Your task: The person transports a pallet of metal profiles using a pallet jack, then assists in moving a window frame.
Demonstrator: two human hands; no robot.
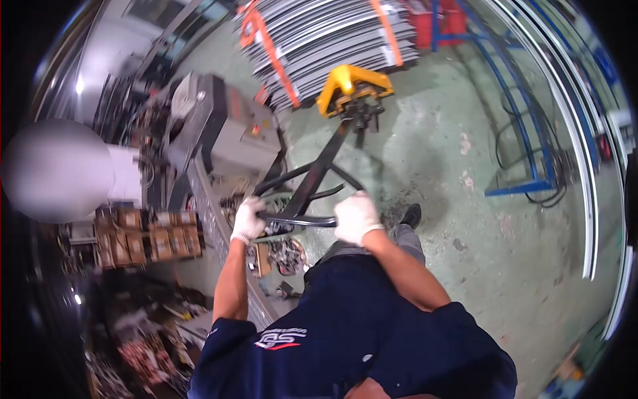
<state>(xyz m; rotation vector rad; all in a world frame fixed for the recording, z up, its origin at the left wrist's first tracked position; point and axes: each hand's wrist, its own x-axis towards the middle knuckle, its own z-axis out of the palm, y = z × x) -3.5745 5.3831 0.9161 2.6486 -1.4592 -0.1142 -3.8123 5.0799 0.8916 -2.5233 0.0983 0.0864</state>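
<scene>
A pallet jack (345, 83) with a yellow body stands ahead of me, its black handle (312, 183) slanting back toward my chest. My left hand (248, 219), in a white glove, is closed around the left side of the handle's loop. On the loop's right side my right hand (356, 217), gloved in white too, is wrapped tight. A stack of long grey metal profiles (325, 43), bound with orange straps, lies just beyond the yellow body; the jack's forks are hidden from me.
To the left stands a grey machine (242, 133) with a red button, near stacked cardboard boxes (146, 239). A blue metal frame (525, 186) with a dark cable is on the right, beside long white profiles (588, 199). Green floor (438, 146) lies between.
</scene>
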